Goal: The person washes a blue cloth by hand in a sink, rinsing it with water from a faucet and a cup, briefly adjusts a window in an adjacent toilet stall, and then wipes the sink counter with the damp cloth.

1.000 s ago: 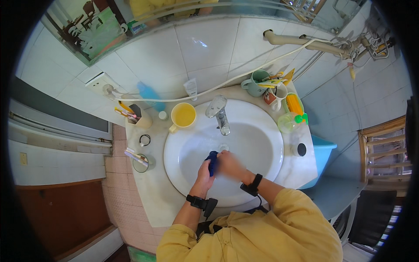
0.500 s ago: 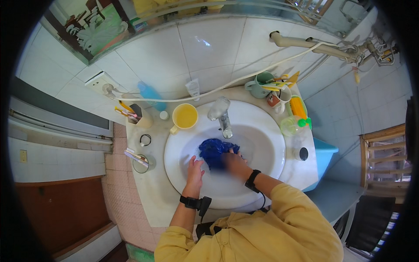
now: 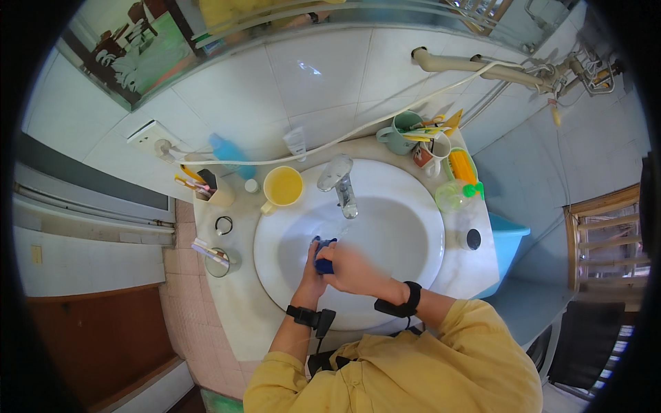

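- Your left hand (image 3: 312, 274) and right hand (image 3: 354, 269) both grip the blue cloth (image 3: 323, 263), bunched between them over the sink (image 3: 399, 237).
- Handling looks unfinished: you have the cloth gathered up, not yet set down.

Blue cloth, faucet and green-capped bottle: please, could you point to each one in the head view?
Blue cloth (image 3: 323, 266), head view: on its dark, bunched part.
Faucet (image 3: 343, 191), head view: on the upper spout.
Green-capped bottle (image 3: 452, 197), head view: on its see-through body.

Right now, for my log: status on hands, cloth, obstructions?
Left hand, right hand: both holding blue cloth. Cloth bunched, over sink. Faucet just beyond; nothing visibly blocking.
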Motion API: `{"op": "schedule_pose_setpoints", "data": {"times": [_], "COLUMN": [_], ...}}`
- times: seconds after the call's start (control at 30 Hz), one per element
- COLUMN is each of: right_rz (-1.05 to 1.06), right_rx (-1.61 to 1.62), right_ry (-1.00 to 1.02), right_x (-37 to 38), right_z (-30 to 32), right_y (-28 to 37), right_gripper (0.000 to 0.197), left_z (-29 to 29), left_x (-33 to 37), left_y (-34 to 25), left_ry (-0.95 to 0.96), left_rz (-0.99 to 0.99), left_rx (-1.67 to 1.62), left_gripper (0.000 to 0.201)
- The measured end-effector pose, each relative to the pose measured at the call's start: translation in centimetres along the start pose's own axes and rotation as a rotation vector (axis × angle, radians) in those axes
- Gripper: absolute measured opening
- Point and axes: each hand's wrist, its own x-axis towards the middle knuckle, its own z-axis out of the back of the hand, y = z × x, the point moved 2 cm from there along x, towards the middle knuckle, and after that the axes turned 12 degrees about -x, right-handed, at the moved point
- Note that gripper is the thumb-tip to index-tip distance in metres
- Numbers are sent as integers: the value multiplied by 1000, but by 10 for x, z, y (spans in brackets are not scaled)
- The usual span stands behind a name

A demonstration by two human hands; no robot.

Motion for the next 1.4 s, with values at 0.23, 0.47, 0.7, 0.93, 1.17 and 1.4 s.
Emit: {"op": "schedule_pose_setpoints", "data": {"times": [0.23, 0.47, 0.7, 0.93, 1.17, 1.4], "right_rz": [38, -51, 144, -372, -657, -520], "right_rx": [-182, -331, -851, 100, 1110, -385], "right_ry": [-109, -90, -347, 507, 446, 570], "right_x": [-9, -6, -15, 21, -5, -1], "right_z": [-74, -83, -116, -72, -65, -102], "right_y": [-93, -163, -191, -121, -115, -177], "right_gripper": [18, 26, 39, 26, 36, 46], "left_z": [-35, -26, -31, -13, -42, -41], "left_x": [-23, -34, -40, -35, -57, -83], "left_y": [5, -11, -16, -6, -38, -48], "left_ry": [-164, -485, -415, 2, -221, -361], "left_rz": [-110, -246, -205, -386, -432, -599], "left_rx": [312, 587, 679, 1201, 1596, 1544], "left_gripper": [30, 46, 73, 84, 26, 50]}}
